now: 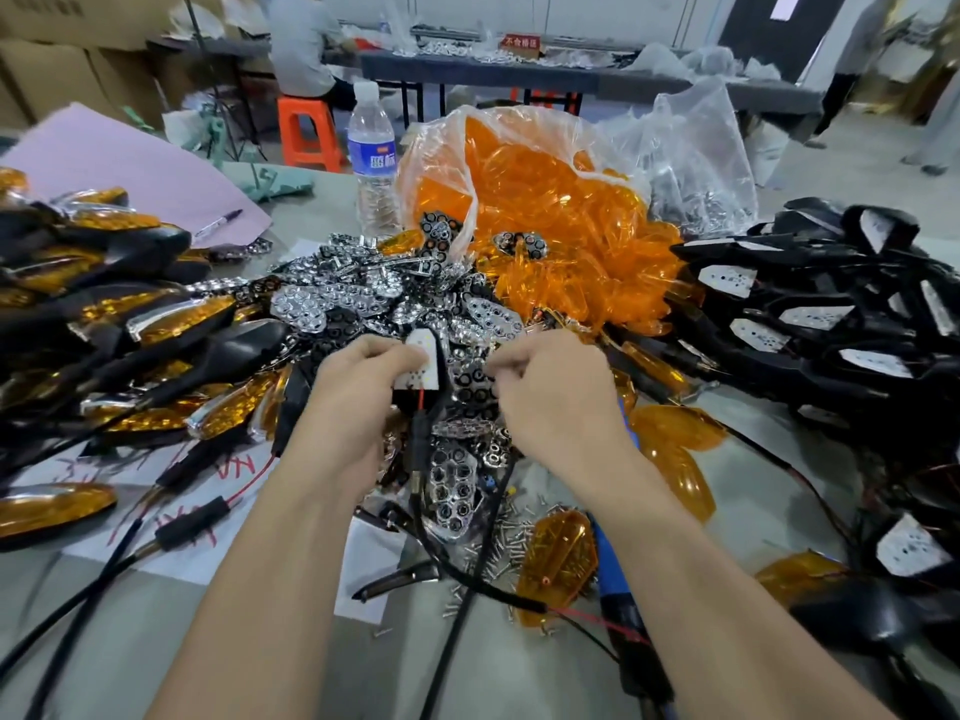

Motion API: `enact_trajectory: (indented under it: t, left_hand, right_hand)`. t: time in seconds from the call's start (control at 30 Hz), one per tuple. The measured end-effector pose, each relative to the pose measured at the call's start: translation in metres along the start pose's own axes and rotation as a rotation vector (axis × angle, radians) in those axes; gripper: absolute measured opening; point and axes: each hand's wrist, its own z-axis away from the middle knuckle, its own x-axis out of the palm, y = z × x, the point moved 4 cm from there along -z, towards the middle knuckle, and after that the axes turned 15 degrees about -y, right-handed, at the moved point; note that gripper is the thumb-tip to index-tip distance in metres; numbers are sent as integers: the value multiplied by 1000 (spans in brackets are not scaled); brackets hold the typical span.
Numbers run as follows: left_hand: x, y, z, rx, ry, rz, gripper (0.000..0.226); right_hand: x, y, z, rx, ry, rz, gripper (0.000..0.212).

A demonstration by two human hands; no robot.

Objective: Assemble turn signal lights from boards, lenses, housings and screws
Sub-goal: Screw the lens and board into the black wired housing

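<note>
left hand [358, 387] curled, gripping white flat circuit board [420, 356] with red and black leads, over pile of chrome dimpled reflector plates [332, 304] on grey table [384, 678]. right hand [550, 392] just beside it, fingers curled into the pile; can't tell if it holds anything.

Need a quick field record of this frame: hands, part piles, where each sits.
left hand: grips white board, wires trailing
right hand: fingers curled over chrome reflectors; grasp hidden
orange lenses: spilling from clear bag, far centre
finished lights: heap at left
black housings: heap at right
screws: loose on table between forearms
water bottle: upright behind reflectors
</note>
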Motion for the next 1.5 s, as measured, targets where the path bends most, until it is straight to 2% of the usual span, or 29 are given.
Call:
enact_trajectory:
  t: [0.07, 0.17, 0.23, 0.3, 0.37, 0.4, 0.47, 0.53, 0.6, 0.7, 0.8, 0.9, 0.97, 1.03, 1.17, 1.23, 1.3, 1.4, 1.5]
  left_hand:
    - [-7, 6, 1, 42, 70, 98, 14]
    - [-15, 5, -1, 60, 124, 199, 20]
    - [-19, 2, -3, 51, 109, 185, 25]
    - [-21, 1, -3, 37, 102, 142, 25]
    - [-20, 1, -2, 24, 111, 94, 22]
    - [-19, 0, -2, 17, 109, 76, 21]
    - [-14, 0, -2, -5, 91, 56, 19]
    - [-7, 0, 0, -26, 53, 22, 28]
    - [-1, -1, 5, -37, 10, -26, 33]
    - [7, -8, 7, -27, -17, -119, 21]
    - [15, -8, 5, 17, -46, -156, 17]
    - [13, -2, 6, 38, -20, -137, 14]
    - [12, -3, 7, 42, -24, -149, 17]
    - [15, -5, 7, 54, -56, -205, 19]
    - [25, -8, 7, 77, -124, -226, 17]
    - [25, -8, 5, 79, -98, -237, 19]
    - [24, -9, 5, 66, -46, -246, 28]
    - [24, -12, 8, 40, -7, -213, 30]
    - [26, -10, 9, 20, 0, -178, 18]
  right_hand:
    - [11, -6, 1, 12, -163, 118, 27]
    - [29, -16, 5, -44, -305, 363, 41]
    - [36, -21, 7, -80, -282, 569, 30]
    - [35, -23, 8, -105, -178, 616, 19]
    - [27, -21, 12, -103, -50, 510, 18]
    - [19, -18, 14, -80, 10, 369, 20]
    - [3, -6, 21, -47, 102, -103, 26]
    - [-7, 9, 26, -17, 186, -566, 29]
    - [-5, 20, 32, -2, 208, -796, 25]
    - [4, 25, 40, -61, 226, -717, 27]
    - [10, 24, 39, -125, 137, -729, 41]
    - [14, 21, 38, -152, 12, -755, 35]
    - [15, 24, 40, -134, 27, -744, 27]
    - [12, 28, 44, -124, 109, -658, 25]
    - [3, 27, 48, -162, 159, -485, 43]
    - [-3, 24, 49, -185, 156, -251, 35]
    - [-8, 24, 52, -201, 154, -157, 26]
    - [-13, 37, 52, -171, 165, -384, 19]
    - [-14, 47, 50, -110, 160, -930, 21]
